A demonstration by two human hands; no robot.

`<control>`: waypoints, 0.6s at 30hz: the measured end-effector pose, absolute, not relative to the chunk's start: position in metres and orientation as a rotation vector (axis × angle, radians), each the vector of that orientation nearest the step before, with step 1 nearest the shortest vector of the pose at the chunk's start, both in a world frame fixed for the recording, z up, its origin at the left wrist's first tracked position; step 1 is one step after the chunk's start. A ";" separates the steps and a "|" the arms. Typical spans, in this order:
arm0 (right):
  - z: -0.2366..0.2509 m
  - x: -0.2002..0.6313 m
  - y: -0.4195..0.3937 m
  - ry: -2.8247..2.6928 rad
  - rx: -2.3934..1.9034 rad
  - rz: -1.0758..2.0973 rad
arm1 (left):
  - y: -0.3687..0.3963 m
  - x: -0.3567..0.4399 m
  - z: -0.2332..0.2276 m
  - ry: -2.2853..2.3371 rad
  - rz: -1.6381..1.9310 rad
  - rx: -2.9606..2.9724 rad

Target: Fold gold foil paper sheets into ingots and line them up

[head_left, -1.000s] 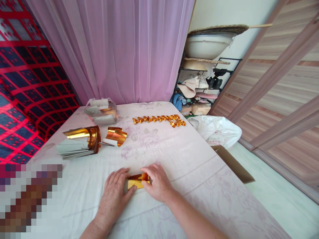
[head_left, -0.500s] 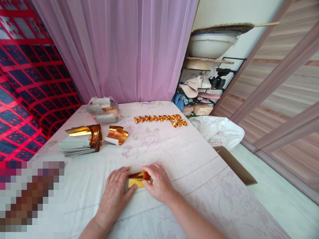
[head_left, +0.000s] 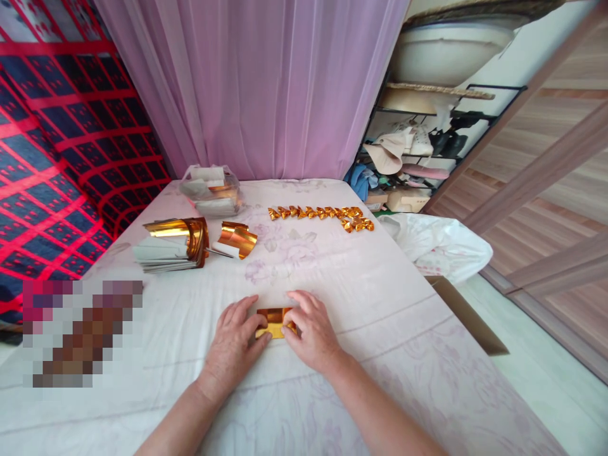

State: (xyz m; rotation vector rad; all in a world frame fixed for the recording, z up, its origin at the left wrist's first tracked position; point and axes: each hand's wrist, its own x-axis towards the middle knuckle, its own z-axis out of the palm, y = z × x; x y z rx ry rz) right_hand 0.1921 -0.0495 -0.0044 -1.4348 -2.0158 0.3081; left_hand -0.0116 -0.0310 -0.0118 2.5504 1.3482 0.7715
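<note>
A gold foil piece [head_left: 274, 320] is pressed flat on the counter [head_left: 380, 297] at lower centre, pinched between the fingertips of the left hand [head_left: 235, 345] and right hand [head_left: 311, 332].

Fingers of both hands cover the gold foil piece's [head_left: 274, 320] edges (fold unreadable), a pixelated patch [head_left: 80, 332] masks the near left, and both forearms leave the bottom edge.

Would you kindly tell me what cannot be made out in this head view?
- Gold paper: its lower edges and fold shape, hidden under the left hand and right hand.
- Pixelated patch on the bed: blurred, content unreadable.
- Clear bag: contents too small and reflective to count.
- Basin on the shelf: top cut off by the upper edge.
- Row of folded gold pieces: too small to count surely.
</note>
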 end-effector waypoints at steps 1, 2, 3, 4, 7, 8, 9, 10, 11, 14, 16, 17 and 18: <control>-0.004 0.193 -0.050 -2.030 -1.441 0.305 | -0.031 -0.011 -0.010 1.345 0.740 2.554; -0.004 0.193 -0.050 -2.044 -1.447 0.302 | -0.032 -0.011 -0.009 1.347 0.719 2.550; -0.003 0.193 -0.051 -2.054 -1.455 0.299 | -0.032 -0.010 -0.008 1.351 0.704 2.542; -0.003 0.193 -0.051 -2.061 -1.465 0.297 | -0.032 -0.010 -0.007 1.357 0.696 2.533; -0.002 0.189 -0.053 -2.062 -1.515 0.295 | -0.033 -0.008 -0.005 1.368 0.678 2.514; -0.001 0.187 -0.054 -2.057 -1.539 0.293 | -0.033 -0.008 -0.005 1.370 0.671 2.510; -0.001 0.184 -0.054 -2.051 -1.564 0.288 | -0.033 -0.008 -0.005 1.371 0.664 2.507; -0.001 0.182 -0.054 -2.043 -1.588 0.281 | -0.033 -0.008 -0.005 1.372 0.656 2.505; -0.001 0.179 -0.055 -2.036 -1.609 0.275 | -0.033 -0.008 -0.004 1.373 0.649 2.503; -0.002 0.176 -0.055 -2.019 -1.637 0.256 | -0.033 -0.007 -0.003 1.374 0.627 2.496; -0.002 0.176 -0.055 -2.022 -1.632 0.252 | -0.033 -0.007 -0.003 1.371 0.620 2.493; -0.003 0.178 -0.055 -2.026 -1.629 0.254 | -0.033 -0.007 -0.003 1.371 0.620 2.490; -0.003 0.179 -0.055 -2.031 -1.629 0.260 | -0.033 -0.007 -0.003 1.371 0.621 2.488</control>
